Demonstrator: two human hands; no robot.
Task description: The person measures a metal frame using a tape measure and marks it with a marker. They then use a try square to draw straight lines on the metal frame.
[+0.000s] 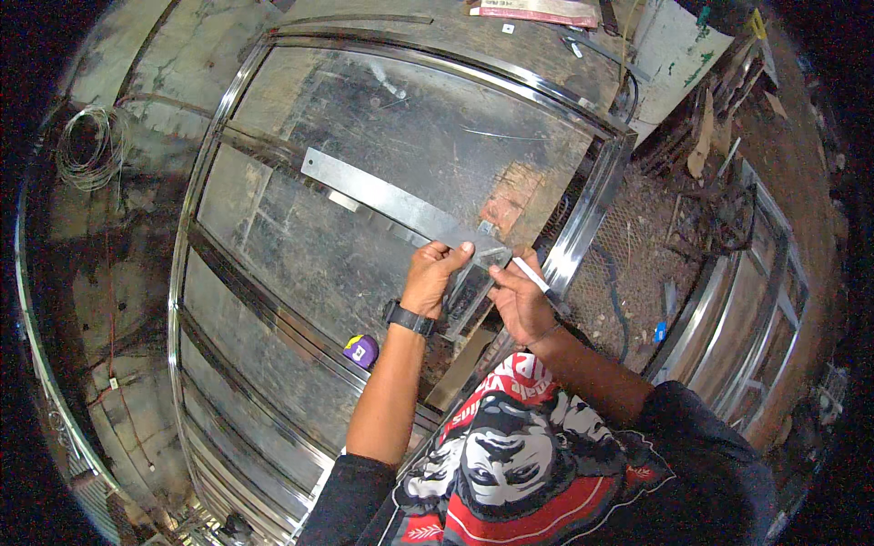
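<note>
Logging largest to smallest, as I watch remotely. Steel frame (583, 218): big polished stainless panel w/ curved rails, lying flat on the workbench (137, 91), fills most of the view. Metal straightedge (382, 196): long flat strip laid diagonally across the frame's sheet, near end under my left hand (435, 273). Left hand: fingers curled, pressing down on the strip's end; dark watch on wrist. Right hand (521, 300): pinching a white marker (531, 276) just beside the strip's end, tip hidden. Tape measure (361, 350): purple/yellow, on the frame near my left forearm. Wire coil (89, 146): far left, well apart. Judgement: keep firm downward pressure so the strip can't pivot; run the marker tight along its edge, one pass.
</note>
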